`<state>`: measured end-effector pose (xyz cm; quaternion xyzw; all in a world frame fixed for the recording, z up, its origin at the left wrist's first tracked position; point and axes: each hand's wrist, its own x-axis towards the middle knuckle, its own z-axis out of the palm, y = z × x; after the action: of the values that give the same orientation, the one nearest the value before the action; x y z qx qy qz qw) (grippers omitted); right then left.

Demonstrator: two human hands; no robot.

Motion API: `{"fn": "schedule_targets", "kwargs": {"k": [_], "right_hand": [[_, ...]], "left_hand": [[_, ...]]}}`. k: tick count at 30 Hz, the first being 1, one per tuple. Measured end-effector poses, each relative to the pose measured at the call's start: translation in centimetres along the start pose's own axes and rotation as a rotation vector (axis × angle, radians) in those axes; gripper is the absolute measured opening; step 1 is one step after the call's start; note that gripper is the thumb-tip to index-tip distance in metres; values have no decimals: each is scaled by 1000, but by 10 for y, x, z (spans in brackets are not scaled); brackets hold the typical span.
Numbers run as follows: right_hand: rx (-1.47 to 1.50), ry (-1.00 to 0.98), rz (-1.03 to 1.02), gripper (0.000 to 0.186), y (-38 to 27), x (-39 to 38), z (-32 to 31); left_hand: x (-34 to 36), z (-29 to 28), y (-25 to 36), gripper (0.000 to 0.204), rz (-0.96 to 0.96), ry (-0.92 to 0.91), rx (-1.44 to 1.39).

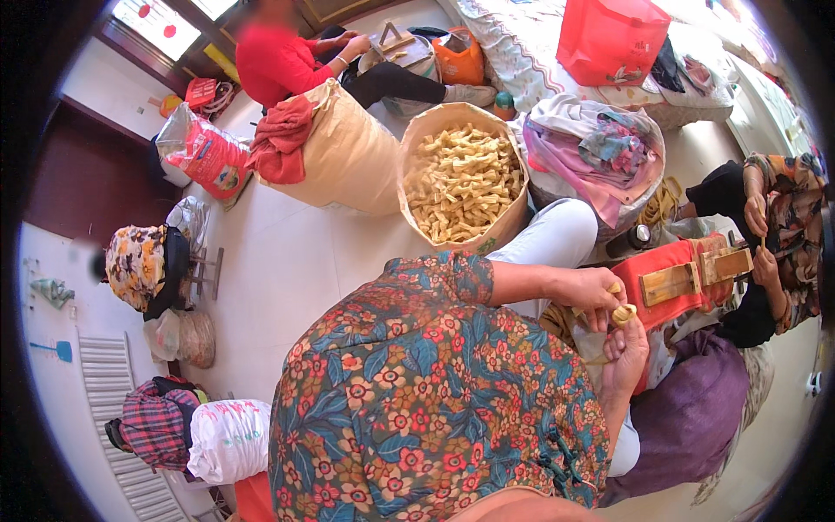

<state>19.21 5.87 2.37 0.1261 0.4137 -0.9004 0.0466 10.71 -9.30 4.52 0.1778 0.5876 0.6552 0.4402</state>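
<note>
My left hand (593,291) reaches in from the left, fingers closed in a pinch on a pale yellow strip. My right hand (628,350) comes up from below and pinches the same folded, knot-like yellow strip (624,314) between thumb and fingers. A narrow yellow tail seems to hang beneath the hands. Just right of them lies a red cloth-covered bundle (657,261) with a wooden block (670,285) on top. Beyond my left knee stands a big paper-lined container (416,228), full of similar pale yellow knotted pieces (461,183).
At the right, another person's hands (760,235) hold a thin strip beside a second wooden block (729,265). A person in red (270,65) sits at the far left. A cloth-filled tub (557,178) and a tall paper sack (352,161) flank the container. Purple cloth (696,409) lies right.
</note>
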Motion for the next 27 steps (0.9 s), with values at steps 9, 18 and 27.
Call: {"fn": "schedule_targets", "kwargs": {"k": [9,18,27], "right_hand": [[-388,33,-259,25,16,-3,13],[-160,48,-79,29,10,-8,10],[-51,14,-118,13,-4,-10,-22]], "left_hand": [[-14,5,0,39,-21,187,67],[-11,7,1,34,3,98,228],[-6,0,11,26,183,137,347]]}}
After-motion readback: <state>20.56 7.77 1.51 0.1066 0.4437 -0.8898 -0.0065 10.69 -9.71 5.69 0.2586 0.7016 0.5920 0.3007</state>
